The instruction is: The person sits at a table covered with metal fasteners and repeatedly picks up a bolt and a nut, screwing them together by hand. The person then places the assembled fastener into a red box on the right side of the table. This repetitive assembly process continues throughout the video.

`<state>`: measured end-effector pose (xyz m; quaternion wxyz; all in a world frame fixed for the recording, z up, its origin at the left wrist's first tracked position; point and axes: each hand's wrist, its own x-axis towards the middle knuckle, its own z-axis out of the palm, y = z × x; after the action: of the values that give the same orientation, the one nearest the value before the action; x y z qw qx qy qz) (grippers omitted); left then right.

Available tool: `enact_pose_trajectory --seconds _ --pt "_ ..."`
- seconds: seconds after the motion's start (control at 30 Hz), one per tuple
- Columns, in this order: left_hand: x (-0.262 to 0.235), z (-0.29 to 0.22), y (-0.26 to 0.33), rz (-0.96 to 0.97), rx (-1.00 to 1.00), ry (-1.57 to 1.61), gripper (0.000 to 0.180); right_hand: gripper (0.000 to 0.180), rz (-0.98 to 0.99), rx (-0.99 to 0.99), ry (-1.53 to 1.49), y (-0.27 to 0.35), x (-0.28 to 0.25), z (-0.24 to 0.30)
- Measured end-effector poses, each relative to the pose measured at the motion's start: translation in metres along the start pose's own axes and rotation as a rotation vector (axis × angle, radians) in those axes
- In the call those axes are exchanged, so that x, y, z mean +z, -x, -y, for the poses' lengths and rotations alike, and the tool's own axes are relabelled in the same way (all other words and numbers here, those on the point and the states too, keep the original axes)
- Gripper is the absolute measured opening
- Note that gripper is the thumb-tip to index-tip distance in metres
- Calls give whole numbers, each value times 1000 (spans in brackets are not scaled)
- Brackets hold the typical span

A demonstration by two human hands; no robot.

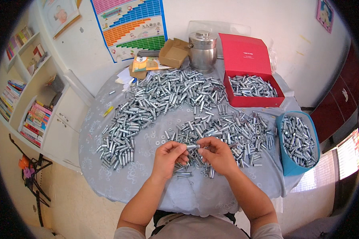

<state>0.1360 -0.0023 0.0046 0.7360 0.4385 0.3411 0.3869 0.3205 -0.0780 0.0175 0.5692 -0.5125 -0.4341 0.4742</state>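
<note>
A small metal bolt sits pinched between both hands near the table's centre, held just above the cloth. The left hand grips its left end with thumb and fingers closed; the right hand closes on its right end the same way. Under the hands, at 6 o'clock of the bolt, a few loose bolts and washers lie scattered.

At 1 to 3 o'clock a dense heap spreads right up to the right hand. From 9 round to 12 o'clock a long arc of bolts curves along the table's left and far side, almost to the left rim. Bare cloth lies at 7 to 8 o'clock, between the left hand and the near rim, and also under the forearms.

A blue bin of bolts hangs off the table edge at 3 o'clock. A red box, lid up, holds more at 1 o'clock. A steel pot and cardboard box stand at 12 o'clock by the wall.
</note>
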Motion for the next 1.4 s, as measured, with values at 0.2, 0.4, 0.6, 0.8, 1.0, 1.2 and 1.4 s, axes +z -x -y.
enact_pose_trajectory --seconds 0.2,0.4,0.6,0.8,1.0,1.2,1.4 --pt "1 0 1 -12 -5 -3 16 19 -9 153 -8 -3 -2 2" --pt "7 -3 1 -86 -69 8 24 23 -16 -172 310 -1 -6 -9" --pt "2 -9 0 -105 -133 44 29 30 -171 -424 507 -1 -5 9" --pt "13 2 0 -82 -55 -35 21 35 -68 -406 678 1 4 -8" --pt "17 3 3 -51 -56 -59 17 26 -124 -146 428 7 7 5" --pt "1 1 2 -87 -15 -190 20 17 -171 -132 350 -1 -9 -8" --pt "-11 -23 2 -72 359 -1086 30 22 -355 -299 508 -5 -13 2"
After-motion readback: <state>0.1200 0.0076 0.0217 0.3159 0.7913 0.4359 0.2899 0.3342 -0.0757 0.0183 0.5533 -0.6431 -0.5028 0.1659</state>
